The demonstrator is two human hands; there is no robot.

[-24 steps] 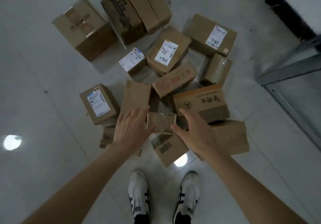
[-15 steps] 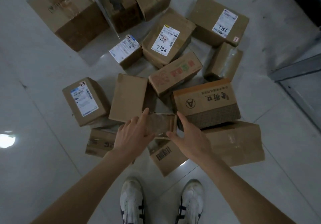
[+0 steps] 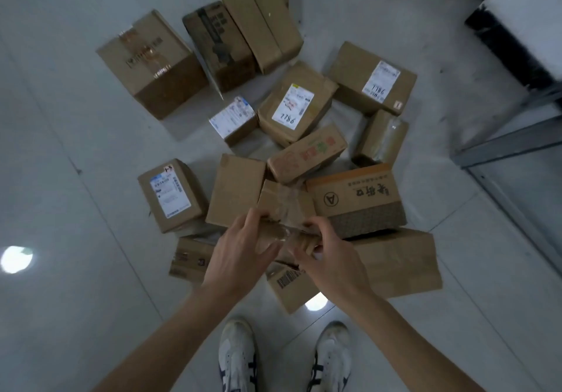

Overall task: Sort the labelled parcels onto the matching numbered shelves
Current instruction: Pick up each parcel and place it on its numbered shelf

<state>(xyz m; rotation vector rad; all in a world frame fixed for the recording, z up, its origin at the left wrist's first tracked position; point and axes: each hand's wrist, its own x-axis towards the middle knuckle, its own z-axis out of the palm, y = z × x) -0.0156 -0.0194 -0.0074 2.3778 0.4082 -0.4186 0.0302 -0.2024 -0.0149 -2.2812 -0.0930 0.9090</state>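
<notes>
hands: left (image 3: 240, 255), right (image 3: 328, 258) grip small parcel (image 3: 282, 206) | boxes crowd its edges

A small taped cardboard parcel (image 3: 284, 209), tilted, is held above a loose heap of brown parcels (image 3: 296, 109) on the floor, several bearing white labels.

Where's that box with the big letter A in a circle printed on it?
In the head view, the box with the circled A sits right of centre in the pile on the floor, just beyond the right hand and atop a larger plain box.
</notes>
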